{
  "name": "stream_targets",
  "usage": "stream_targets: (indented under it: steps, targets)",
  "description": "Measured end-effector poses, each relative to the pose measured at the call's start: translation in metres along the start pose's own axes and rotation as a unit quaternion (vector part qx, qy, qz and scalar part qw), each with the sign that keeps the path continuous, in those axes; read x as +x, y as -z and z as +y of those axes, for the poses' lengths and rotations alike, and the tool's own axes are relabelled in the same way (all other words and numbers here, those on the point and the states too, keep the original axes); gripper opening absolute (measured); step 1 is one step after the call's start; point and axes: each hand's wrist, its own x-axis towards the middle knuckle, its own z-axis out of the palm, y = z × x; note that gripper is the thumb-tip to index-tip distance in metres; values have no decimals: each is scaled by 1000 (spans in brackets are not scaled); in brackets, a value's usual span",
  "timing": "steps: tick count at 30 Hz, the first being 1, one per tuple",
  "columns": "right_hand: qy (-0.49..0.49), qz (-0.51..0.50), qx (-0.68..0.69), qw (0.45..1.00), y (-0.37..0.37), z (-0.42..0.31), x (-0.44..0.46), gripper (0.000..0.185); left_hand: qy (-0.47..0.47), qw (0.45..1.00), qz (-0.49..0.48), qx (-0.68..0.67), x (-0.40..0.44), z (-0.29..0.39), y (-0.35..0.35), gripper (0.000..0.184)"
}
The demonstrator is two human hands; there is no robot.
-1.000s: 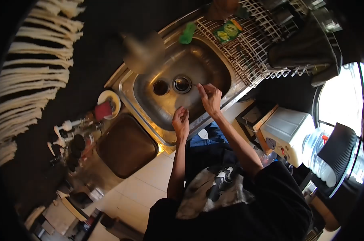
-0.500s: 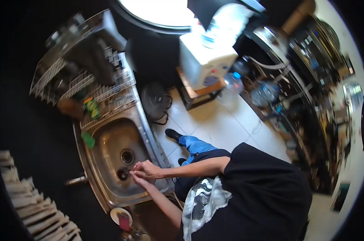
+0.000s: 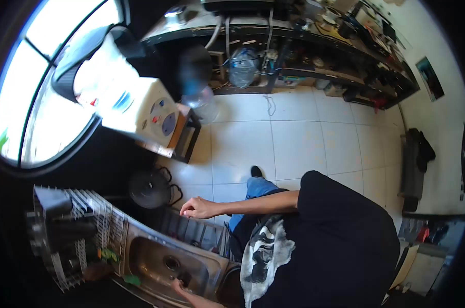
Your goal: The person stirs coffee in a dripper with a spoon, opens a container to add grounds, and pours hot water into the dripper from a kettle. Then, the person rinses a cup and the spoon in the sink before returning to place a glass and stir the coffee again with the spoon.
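1 cam, worn on my head, looking fwd & down, v. wide, rolled sideways: my black T-shirt (image 3: 340, 241) comes in close at lower R. Sink (image 3: 145, 256) lower L, water dispenser (image 3: 142, 113) upper L, tiled floor (image 3: 296, 143) mid, shelving (image 3: 340, 77) farther off up top.

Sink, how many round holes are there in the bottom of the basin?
2 in view: one hole near the middle of the basin, and a darker hole beside the left hand, which partly covers it. The hand could hide another.
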Motion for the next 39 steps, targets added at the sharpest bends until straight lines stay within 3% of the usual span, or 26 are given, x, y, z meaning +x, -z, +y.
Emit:
stream_targets:
  steps: [3, 5, 6, 10, 12, 14, 16, 20, 22, 24, 26, 29, 31, 33, 34, 39]
  targets:
    - [-22, 55, 34, 998, 32, 16, 2, 28, -7, 989, 71, -131, -9, 17, 8, 47]
    - [-67, 79, 39, 994, 54, 11, -7, 27, -36, 946, 97, -306, -21, 28, 16, 46]
    - [-95, 89, 41, 991, 75, 0, -10, 27, -50, 911, 92, -399, -35, 36, 27, 46]
    - [-72, 181, 62, 979, 107, 22, -53, 30, -192, 677, -3, -711, -55, 105, 54, 43]
    - [-83, 244, 93, 962, 112, 34, -84, 31, -264, 594, -73, -757, -75, 155, 77, 42]
    - [-87, 282, 82, 952, 122, 37, -109, 32, -322, 547, -130, -762, -134, 215, 112, 41]
    - [-97, 323, 102, 936, 122, 44, -128, 33, -422, 474, -238, -736, -159, 269, 119, 41]
    - [-88, 365, 121, 919, 152, 3, -145, 33, -524, 516, -272, -622, -313, 364, 158, 41]
    - [-58, 398, 117, 908, 158, -8, -152, 31, -623, 485, -299, -535, -360, 402, 146, 41]
    - [-26, 418, 122, 900, 189, -8, -172, 30, -598, 485, -389, -505, -442, 430, 130, 43]
    - [11, 474, 212, 855, 231, -5, -201, 28, -636, 491, -408, -434, -524, 462, 110, 44]
    - [10, 546, 240, 803, 260, 27, -242, 27, -687, 442, -472, -333, -601, 489, 85, 48]
    - [-3, 591, 235, 772, 271, 37, -271, 28, -685, 426, -521, -280, -633, 498, 77, 50]
    - [-43, 618, 216, 754, 298, 61, -306, 29, -707, 434, -515, -216, -661, 518, 60, 52]
    - [-15, 640, 231, 733, 311, 69, -319, 28, -720, 438, -507, -182, -674, 527, 53, 52]
    - [-115, 707, 268, 644, 362, 137, -377, 26, -683, 448, -566, -115, -733, 575, 2, 50]
